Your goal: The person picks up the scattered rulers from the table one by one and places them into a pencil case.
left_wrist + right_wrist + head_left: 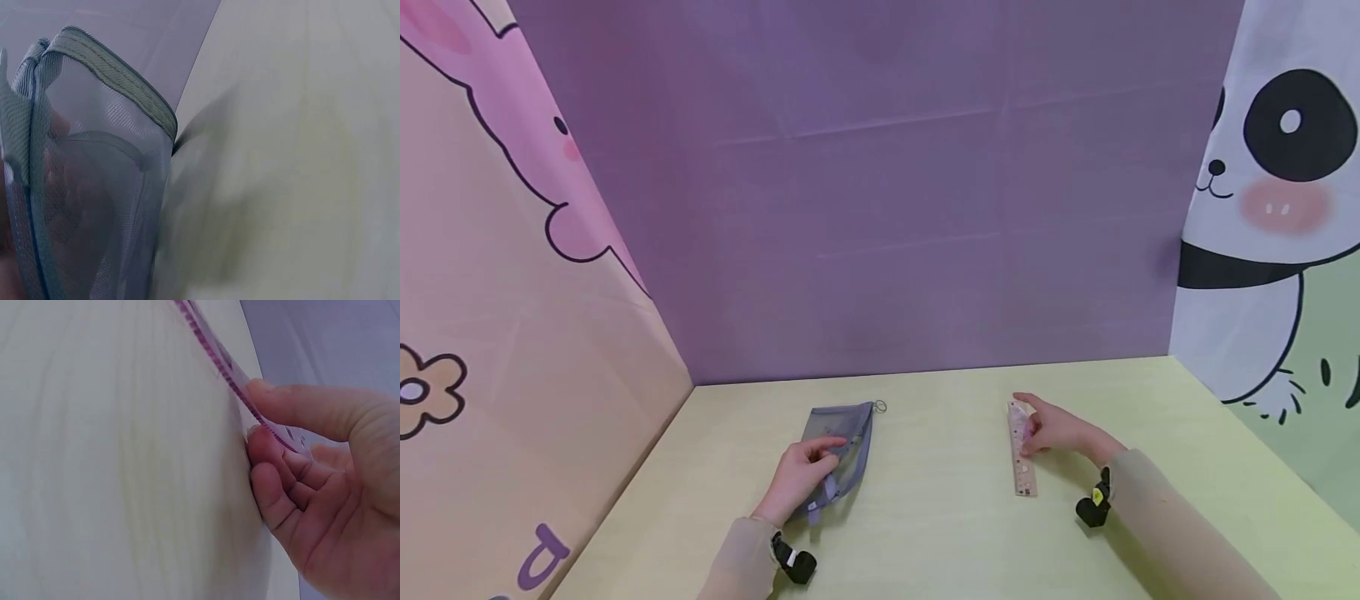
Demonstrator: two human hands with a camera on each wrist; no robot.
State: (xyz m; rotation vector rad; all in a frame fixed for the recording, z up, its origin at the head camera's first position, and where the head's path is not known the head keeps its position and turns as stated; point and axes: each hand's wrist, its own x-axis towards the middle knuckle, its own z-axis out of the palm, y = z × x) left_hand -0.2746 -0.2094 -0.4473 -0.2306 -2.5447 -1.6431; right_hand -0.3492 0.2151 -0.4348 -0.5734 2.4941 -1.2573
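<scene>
A greyish-blue mesh zip pouch (835, 421) is on the left part of the table, with a small metal ring (880, 406) at its far corner. My left hand (801, 475) grips the pouch; in the left wrist view its fingers show dimly through the mesh (119, 106). Over on the right, my right hand (1060, 429) pinches a pink patterned ruler (1024, 479) between thumb and fingers. The right wrist view shows the ruler (215, 353) edge-on and tilted, with the curled fingertips of the right hand (331, 481) beneath it, close to the tabletop.
A pale wood-look table (940, 517) spreads between the hands. Behind it hangs a purple backdrop (880, 208). Cartoon-printed side panels stand at the left (497, 292) and right (1247, 333). A small black camera is strapped to each wrist.
</scene>
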